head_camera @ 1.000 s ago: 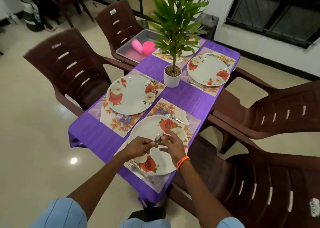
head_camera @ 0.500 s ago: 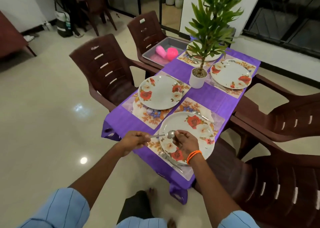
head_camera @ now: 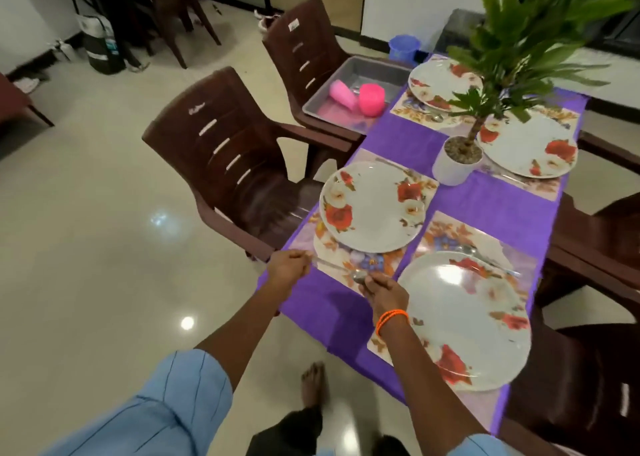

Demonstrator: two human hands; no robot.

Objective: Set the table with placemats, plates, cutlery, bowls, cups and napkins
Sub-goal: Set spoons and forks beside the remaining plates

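Spoon (head_camera: 356, 275) between plates (head_camera: 372, 206), near plant pot (head_camera: 453, 165)

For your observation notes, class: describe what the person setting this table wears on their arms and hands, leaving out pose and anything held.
Both arms are bare from above the elbow down. The left sleeve is light blue with thin darker stripes, pushed up short; a strip of the same light blue right sleeve shows at the bottom edge. The right wrist carries thin orange bangles. No gloves, rings or watch are visible.
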